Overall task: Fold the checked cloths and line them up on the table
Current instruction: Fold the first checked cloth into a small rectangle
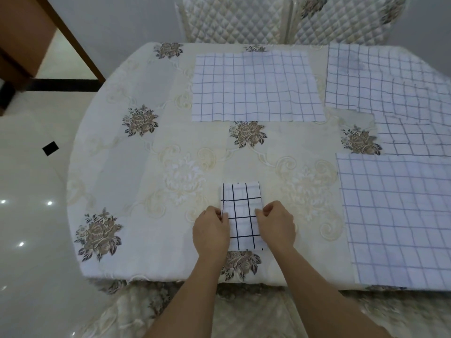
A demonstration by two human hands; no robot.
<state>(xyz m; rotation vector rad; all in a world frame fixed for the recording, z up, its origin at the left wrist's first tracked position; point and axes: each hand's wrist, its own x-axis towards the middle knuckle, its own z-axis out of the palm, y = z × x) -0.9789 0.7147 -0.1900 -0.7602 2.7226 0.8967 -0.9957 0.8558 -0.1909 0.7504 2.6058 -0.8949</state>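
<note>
The left grip (211,230) and the right grip (277,228) are each pinching a side edge of the folded checked cloth (241,215), which is lying flat near the front edge of the counter (170,147). An unfolded checked cloth (256,86) is lying spread at the far middle, and more spread cloths (402,215) are overlapping along the right side.

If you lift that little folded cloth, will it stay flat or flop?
Probably flops: the folded cloth looks thin and soft, like the unfolded cloth behind. Likely light. Layers may slip open unless the left hand and right hand pinch both edges.
</note>
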